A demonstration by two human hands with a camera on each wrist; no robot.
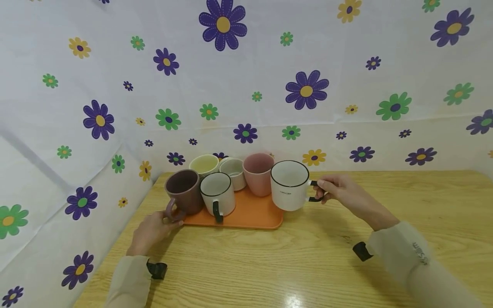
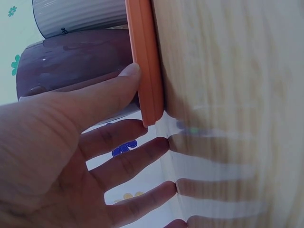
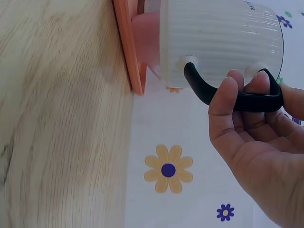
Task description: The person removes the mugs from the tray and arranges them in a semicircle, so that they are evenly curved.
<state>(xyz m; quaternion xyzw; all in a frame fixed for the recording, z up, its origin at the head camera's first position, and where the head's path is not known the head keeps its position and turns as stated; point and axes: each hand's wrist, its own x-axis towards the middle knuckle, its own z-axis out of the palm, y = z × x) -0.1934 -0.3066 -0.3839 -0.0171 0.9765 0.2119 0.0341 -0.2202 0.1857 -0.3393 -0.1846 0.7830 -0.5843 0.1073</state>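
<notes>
My right hand [image 1: 340, 190] grips the black handle of a white mug [image 1: 289, 194] with a dark rim. In the right wrist view the mug's base is raised off the table, beside the pink cup [image 1: 259, 175]. On the left, my left hand [image 1: 152, 231] has its thumb against the rim of the orange tray [image 1: 252, 214] at a corner, fingers spread with tips at the table. Beside that thumb stands a purple-brown mug [image 1: 184, 192]. A smaller white mug [image 1: 218, 194] with a black handle stands on the tray next to it.
Behind the front mugs, a pale yellow cup [image 1: 204, 164] and a low whitish ribbed cup [image 1: 233, 173] stand at the tray's back. The wooden table [image 1: 246, 265] meets a flower-printed cloth [image 1: 262, 115] at its back and left.
</notes>
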